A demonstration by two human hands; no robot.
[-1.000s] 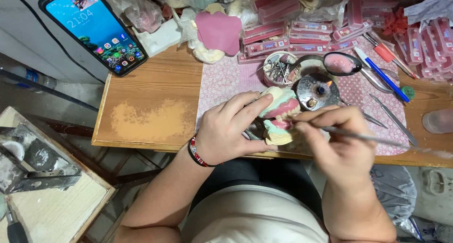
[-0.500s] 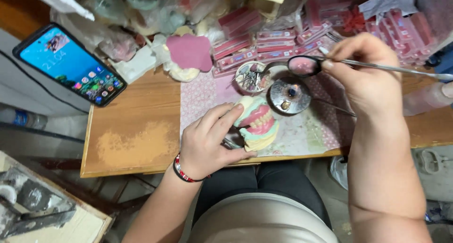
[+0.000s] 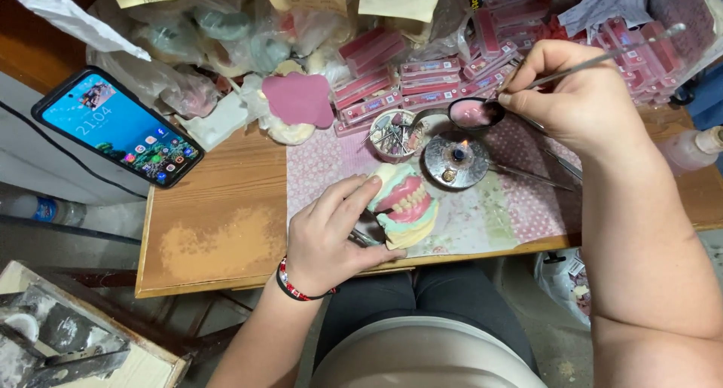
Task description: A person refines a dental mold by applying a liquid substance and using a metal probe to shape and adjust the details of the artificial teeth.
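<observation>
Denture model (image 3: 405,207) steadied by left hand (image 3: 327,241); right hand (image 3: 576,94) pinches metal tool (image 3: 602,56), tip over pink wax dish (image 3: 476,113) beside burner (image 3: 456,160).

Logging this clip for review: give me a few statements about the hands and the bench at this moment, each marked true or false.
1. The left hand holds a denture model with pink gums on the patterned mat. True.
2. The right hand holds a thin metal tool whose tip is at a small dish of pink material. True.
3. The phone lies face down with its screen dark. False: it lies face up and the screen is lit.
4. The burner beside the model is unlit. False: a small flame shows at its middle.
5. The left wrist wears a red beaded bracelet. True.
</observation>
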